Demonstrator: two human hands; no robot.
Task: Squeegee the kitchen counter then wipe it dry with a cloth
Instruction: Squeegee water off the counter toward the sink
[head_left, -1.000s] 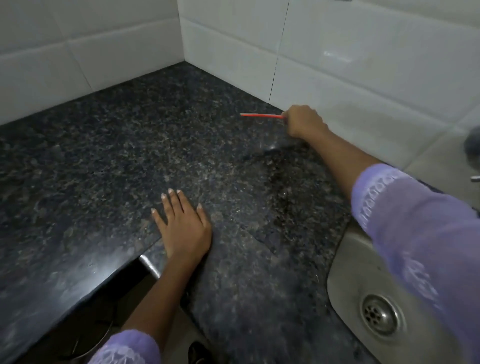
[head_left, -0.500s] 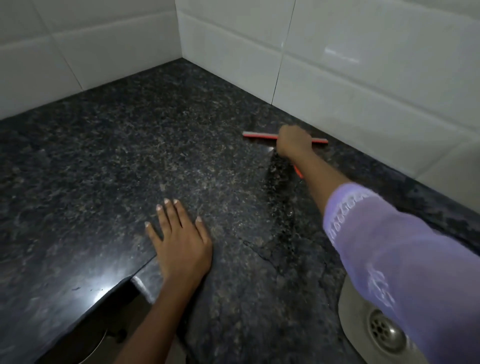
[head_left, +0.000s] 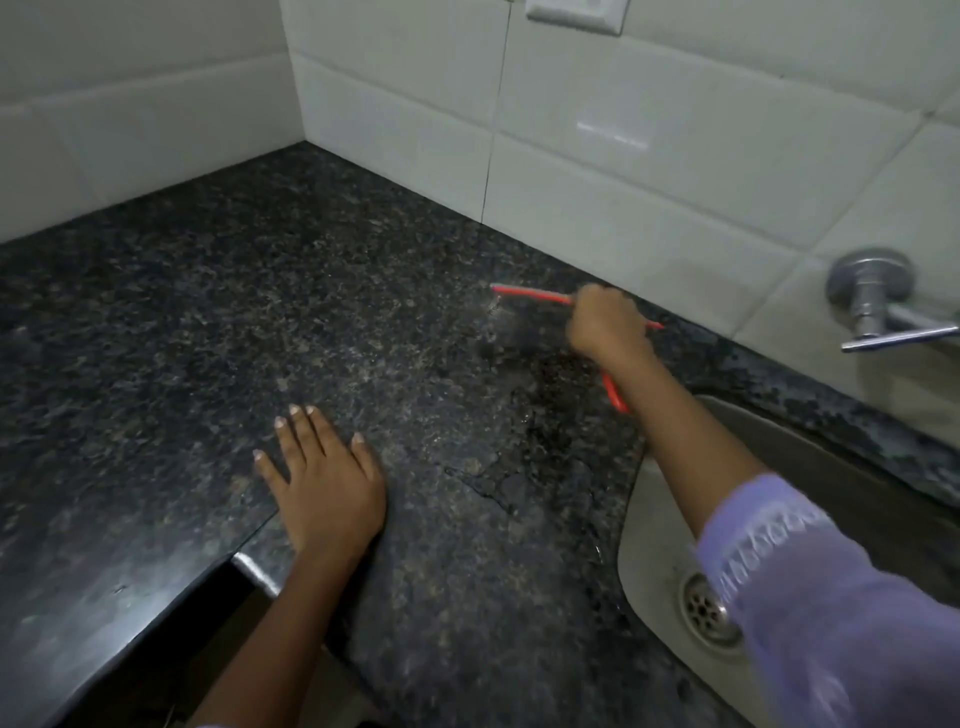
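Two hands at work here: my left hand (head_left: 324, 486) lies flat with fingers straight and spread on the dark speckled surface (head_left: 182, 338), low and left of centre in the frame, holding nothing. My right hand (head_left: 605, 325) is curled tight round the red squeegee (head_left: 530, 295), right of centre near the white tiled wall (head_left: 649, 171). The red blade bar runs out to either side of my fist, close to the foot of the wall, and the handle end pokes out below my wrist. There's a darker wet patch (head_left: 545, 384) on the surface just below the blade. A steel sink (head_left: 644, 525) sits at lower right, its drain (head_left: 706, 610) beside my lilac sleeve (head_left: 831, 597), and a tap (head_left: 878, 301) juts from the wall at the right edge
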